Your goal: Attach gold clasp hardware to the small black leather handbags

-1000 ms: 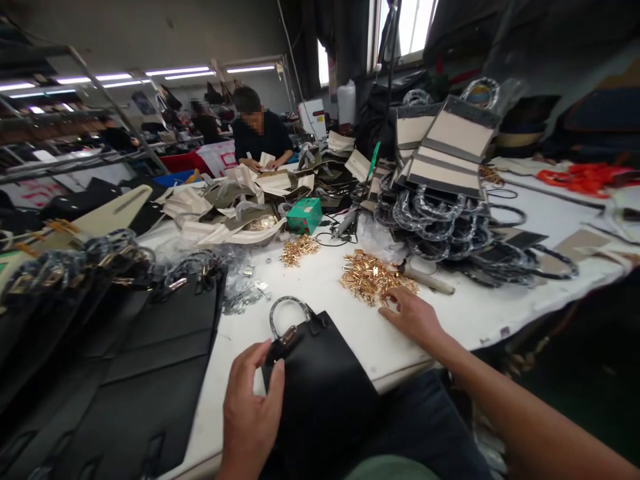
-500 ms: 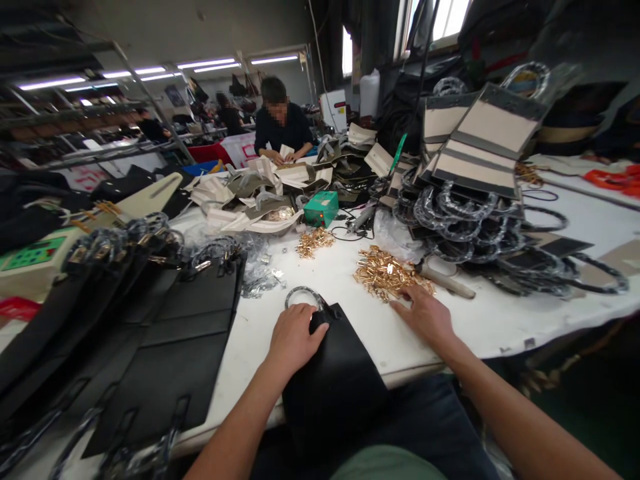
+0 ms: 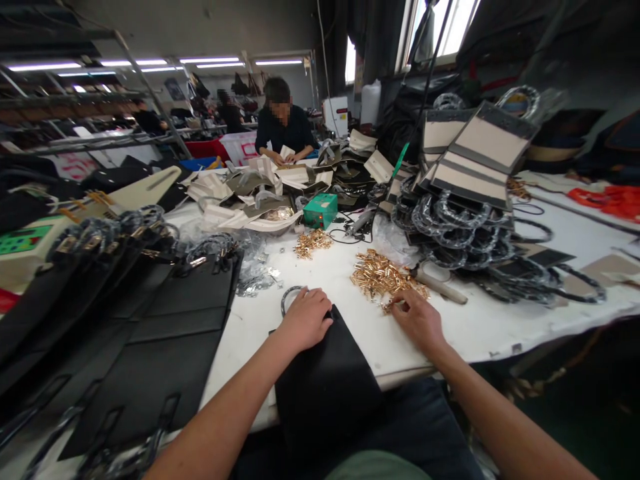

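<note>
A black bag panel lies over the table's front edge and reaches down onto my lap. My left hand is closed on its top end, where a plastic-wrapped ring handle shows behind the fingers. At the near edge of a heap of small gold metal fittings, my right hand has its thumb and forefinger drawn together. A gold fitting shows at those fingertips, partly covered by them.
Black bag panels with wrapped handles are stacked at left. A smaller gold pile lies before a green box. Beige-lined bag pieces rise at right, near a tool handle. A co-worker sits across the table.
My right hand's fingers have drawn together at the edge of the gold heap. My left hand has shifted slightly over the panel's top end, and the view has turned a little.
</note>
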`<state>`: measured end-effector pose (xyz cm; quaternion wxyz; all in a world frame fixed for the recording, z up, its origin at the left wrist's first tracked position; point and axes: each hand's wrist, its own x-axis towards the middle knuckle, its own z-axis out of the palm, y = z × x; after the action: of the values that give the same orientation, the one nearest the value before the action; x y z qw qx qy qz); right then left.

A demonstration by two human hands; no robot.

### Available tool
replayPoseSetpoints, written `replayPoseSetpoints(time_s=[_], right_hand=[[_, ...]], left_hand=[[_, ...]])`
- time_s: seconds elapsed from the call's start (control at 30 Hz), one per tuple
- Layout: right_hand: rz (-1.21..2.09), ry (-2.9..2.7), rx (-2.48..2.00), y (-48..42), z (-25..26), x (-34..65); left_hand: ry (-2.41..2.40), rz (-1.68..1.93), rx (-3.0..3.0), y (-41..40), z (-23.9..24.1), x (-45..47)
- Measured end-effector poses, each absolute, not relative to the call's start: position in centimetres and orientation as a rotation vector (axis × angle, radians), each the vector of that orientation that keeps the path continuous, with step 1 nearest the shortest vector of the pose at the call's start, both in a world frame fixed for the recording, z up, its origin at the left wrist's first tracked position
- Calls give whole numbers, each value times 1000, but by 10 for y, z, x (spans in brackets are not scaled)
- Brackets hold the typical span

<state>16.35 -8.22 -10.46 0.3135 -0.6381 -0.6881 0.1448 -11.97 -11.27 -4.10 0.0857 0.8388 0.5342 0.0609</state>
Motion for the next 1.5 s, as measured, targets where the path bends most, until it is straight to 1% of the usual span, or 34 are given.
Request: replayPoseSetpoints(time_s=[0.17, 0.3, 0.37, 0.53, 0.63, 0.73, 0.87, 0.97, 1.07, 1.2, 1.37, 1.5], right_hand=[[486, -1769, -1552, -83, -107, 166], [598, -1691, -1533, -81, -103, 166], [756, -1612, -1479, -84, -95, 161], [1271, -1454, -1273, -103, -77, 122], [1452, -1426, -1172, -119, -81, 96], [1419, -1526, -1154, -129, -91, 82], [1391, -1580, -1137, -133, -99, 81], [1375, -1601, -1077, -132, -98, 85], [1315, -1676, -1003, -132, -93, 87], [1288, -1774, -963, -132, -89, 88], [1213, -1789, -1070, -133, -93, 86], [1326, -1674, -1104, -134, -97, 83]], left_hand=[[1501, 155, 2490, -100, -30, -117], [1466, 138, 2468, -92, -23, -116], [1481, 118, 2420, -87, -23, -116], [1495, 45, 2215, -77, -20, -121], [1331, 60, 2053, -78, -16, -127], [1180, 203, 1922, -83, -17, -130], [1263, 310, 2092, -91, -26, -123], [1243, 324, 2087, -93, -30, -116], [1190, 314, 2045, -89, -29, -113], [1182, 293, 2174, -79, -30, -109], [1092, 165, 2360, -57, -40, -102], [1084, 71, 2371, -42, -48, -104]])
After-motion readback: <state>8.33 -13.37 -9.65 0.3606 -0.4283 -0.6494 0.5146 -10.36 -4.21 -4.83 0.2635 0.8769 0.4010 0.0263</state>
